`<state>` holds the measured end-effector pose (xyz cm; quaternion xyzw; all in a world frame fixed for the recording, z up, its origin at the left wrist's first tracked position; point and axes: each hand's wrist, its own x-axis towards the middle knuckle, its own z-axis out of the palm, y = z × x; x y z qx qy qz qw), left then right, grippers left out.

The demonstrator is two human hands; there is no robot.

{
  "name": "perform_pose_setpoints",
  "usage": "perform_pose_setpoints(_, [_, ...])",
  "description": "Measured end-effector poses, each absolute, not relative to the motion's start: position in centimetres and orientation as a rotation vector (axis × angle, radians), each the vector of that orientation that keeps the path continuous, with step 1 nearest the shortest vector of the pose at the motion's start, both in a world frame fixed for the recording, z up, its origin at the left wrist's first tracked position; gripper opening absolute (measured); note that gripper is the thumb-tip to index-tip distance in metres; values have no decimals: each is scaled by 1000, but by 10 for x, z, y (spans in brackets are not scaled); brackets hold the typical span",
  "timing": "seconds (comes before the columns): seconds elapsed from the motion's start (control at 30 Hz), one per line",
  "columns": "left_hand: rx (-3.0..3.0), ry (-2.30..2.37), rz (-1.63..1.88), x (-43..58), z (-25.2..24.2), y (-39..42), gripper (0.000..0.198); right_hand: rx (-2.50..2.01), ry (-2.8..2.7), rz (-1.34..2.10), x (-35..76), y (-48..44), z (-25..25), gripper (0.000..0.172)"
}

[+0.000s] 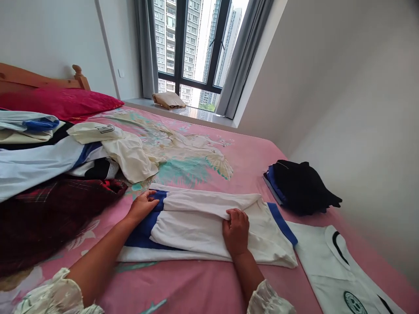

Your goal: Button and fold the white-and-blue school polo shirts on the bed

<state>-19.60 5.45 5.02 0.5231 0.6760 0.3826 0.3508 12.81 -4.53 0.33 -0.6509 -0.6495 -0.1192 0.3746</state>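
A white shirt [199, 229] with blue panels and a blue band lies spread lengthwise on the bed, its near layer folded over. My left hand [143, 207] is at its left end, thumb and fingers closed on the blue cloth near the upper corner. Right of the middle, my right hand [236, 231] has its fingers curled over the edge of a white fold, gripping the cloth. The fingertips of the right hand are partly tucked into the fabric. Wrinkles run along the shirt between both hands.
Loose clothes, among them a cream shirt [129, 152] and a dark plaid garment [59, 209], are heaped at left. A stack of dark folded clothes [301, 185] sits at right, near a folded white T-shirt [330, 261]. A red pillow [72, 102] lies by the headboard.
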Motion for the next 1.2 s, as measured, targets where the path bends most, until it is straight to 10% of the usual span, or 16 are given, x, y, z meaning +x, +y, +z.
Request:
perform_pose_setpoints(0.67, [2041, 2075, 212, -207, 59, -11, 40, -1647, -1690, -318, 132, -47, -10, 23])
perform_pose_setpoints(1.2, [1833, 1933, 878, -205, 56, -24, 22, -1582, -1703, -308, 136, -44, -9, 29])
